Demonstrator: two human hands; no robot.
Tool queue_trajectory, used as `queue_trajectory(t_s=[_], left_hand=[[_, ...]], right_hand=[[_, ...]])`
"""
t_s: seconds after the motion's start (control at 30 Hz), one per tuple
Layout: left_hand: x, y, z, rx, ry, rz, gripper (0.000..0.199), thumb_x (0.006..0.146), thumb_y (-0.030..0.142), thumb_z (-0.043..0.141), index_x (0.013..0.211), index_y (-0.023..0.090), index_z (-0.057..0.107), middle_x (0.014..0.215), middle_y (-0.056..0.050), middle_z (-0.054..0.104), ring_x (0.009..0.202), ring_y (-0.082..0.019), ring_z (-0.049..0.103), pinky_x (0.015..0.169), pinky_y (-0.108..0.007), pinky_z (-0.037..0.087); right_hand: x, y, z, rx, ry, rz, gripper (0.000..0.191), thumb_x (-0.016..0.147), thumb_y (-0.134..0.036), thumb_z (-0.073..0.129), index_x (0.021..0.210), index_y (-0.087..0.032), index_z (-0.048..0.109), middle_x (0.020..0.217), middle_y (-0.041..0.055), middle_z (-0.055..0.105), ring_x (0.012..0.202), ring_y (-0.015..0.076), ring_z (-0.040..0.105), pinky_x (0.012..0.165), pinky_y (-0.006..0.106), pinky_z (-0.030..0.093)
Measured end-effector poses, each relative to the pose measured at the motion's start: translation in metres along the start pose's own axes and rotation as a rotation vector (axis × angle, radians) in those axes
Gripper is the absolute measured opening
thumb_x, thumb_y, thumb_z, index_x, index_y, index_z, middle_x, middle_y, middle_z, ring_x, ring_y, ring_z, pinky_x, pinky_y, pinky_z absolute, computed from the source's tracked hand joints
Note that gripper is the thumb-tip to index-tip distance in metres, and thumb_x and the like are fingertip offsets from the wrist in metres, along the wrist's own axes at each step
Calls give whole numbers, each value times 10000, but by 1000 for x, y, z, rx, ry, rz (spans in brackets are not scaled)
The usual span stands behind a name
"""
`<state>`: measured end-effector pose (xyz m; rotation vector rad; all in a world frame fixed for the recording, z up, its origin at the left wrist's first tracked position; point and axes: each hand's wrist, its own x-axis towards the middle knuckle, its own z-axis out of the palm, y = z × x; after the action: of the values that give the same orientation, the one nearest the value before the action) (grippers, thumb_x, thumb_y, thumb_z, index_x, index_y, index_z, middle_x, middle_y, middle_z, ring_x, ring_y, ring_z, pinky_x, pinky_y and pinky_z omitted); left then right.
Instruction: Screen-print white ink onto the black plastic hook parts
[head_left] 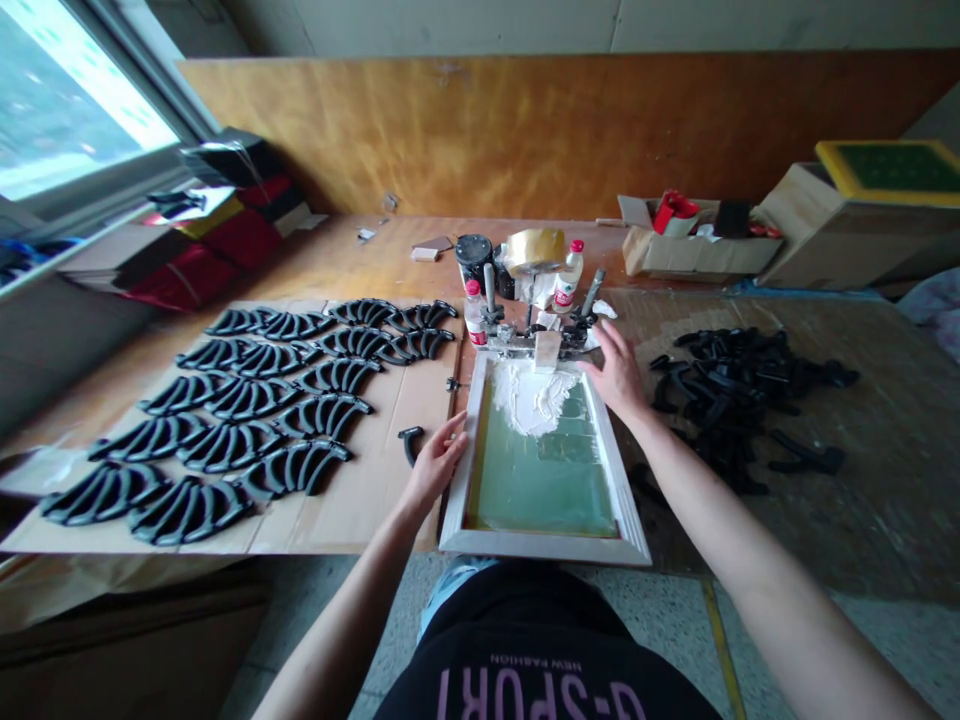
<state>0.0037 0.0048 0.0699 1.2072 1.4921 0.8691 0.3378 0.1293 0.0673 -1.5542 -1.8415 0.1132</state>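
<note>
A silk-screen printing frame (pixel 454 520) with a green mesh lies in front of me, clamped at its far end. White ink (pixel 536 400) is spread thickly over the far part of the mesh, where a pale squeegee (pixel 547 352) rests. My left hand (pixel 439 460) is by the frame's left side, fingers extended and holding nothing; whether they touch the rim I cannot tell. Near the far right corner, my right hand (pixel 616 372) has its fingers apart and empty. A single curved black plastic part (pixel 410 443) lies on the cardboard left of my left hand.
Rows of curved black parts (pixel 244 398) cover the cardboard at left. A loose pile of black parts (pixel 731 390) sits at right. Behind the clamp stand plastic bottles (pixel 570 277), a black tub (pixel 474 258) and a tape roll (pixel 535 250). Boxes (pixel 690 250) line the back right.
</note>
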Motion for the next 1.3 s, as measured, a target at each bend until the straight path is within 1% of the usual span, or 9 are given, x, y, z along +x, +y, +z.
queue_trajectory(t_s=[0.1,0.23,0.43,0.53,0.73,0.87,0.97,1.13,1.3], left_hand=[[9,-34,11,-29,-22,-61,750,830,500,578,1475,184,362,711,24,607,536,-96,503,489,-196,360],[17,-54,17,17,1,-62,703,858,515,540,1457,179,390,873,-35,675,678,-138,602,578,-228,438],[17,-57,16,10,-22,-38,648,879,536,517,1421,187,445,937,-49,690,811,-179,641,697,-270,489],[17,-59,17,4,-14,-43,662,876,545,523,1425,186,439,958,-60,693,841,-190,648,718,-281,499],[16,-56,17,-61,-3,-67,696,852,550,556,1430,187,423,926,-59,691,750,-174,644,613,-249,478],[13,-49,16,-105,-5,-84,716,835,549,582,1435,196,418,898,-54,692,698,-161,631,586,-241,469],[10,-36,12,-127,-15,-93,746,822,535,604,1447,183,400,869,-43,686,684,-155,622,598,-240,473],[0,13,-2,-161,-1,-22,661,802,577,610,1329,181,548,938,-40,679,775,-165,614,647,-231,477],[8,73,-6,-334,62,168,539,816,655,543,1027,174,666,934,-32,663,782,-160,598,675,-241,488]], right_hand=[[21,-30,22,-58,-155,-211,568,792,-230,676,1326,-145,500,1354,152,504,1271,292,443,1070,446,371],[17,-55,43,-217,-422,-184,198,832,-178,620,1026,-138,628,1015,132,655,995,268,574,890,377,444],[-39,-69,22,-179,-561,-504,185,817,-60,490,888,-155,632,899,106,641,914,239,558,783,326,422],[-44,-69,8,-83,-647,-660,217,769,-30,504,860,-178,634,875,66,634,878,211,550,775,302,417],[-44,-67,18,-37,-436,-488,225,815,-36,489,881,-173,654,906,75,634,951,225,534,818,320,433],[-58,-64,22,31,-449,-557,202,861,-86,508,939,-175,672,930,79,652,983,227,542,875,336,440],[-35,-68,22,47,-410,-431,157,874,-217,607,1014,-200,677,956,62,671,939,214,577,837,319,449],[36,-58,12,-89,-280,-111,552,845,-298,669,1373,-280,510,1010,48,708,876,230,624,788,322,457],[31,-1,-19,-79,-86,217,288,919,-273,517,1141,-160,661,830,58,718,736,180,628,694,269,464]])
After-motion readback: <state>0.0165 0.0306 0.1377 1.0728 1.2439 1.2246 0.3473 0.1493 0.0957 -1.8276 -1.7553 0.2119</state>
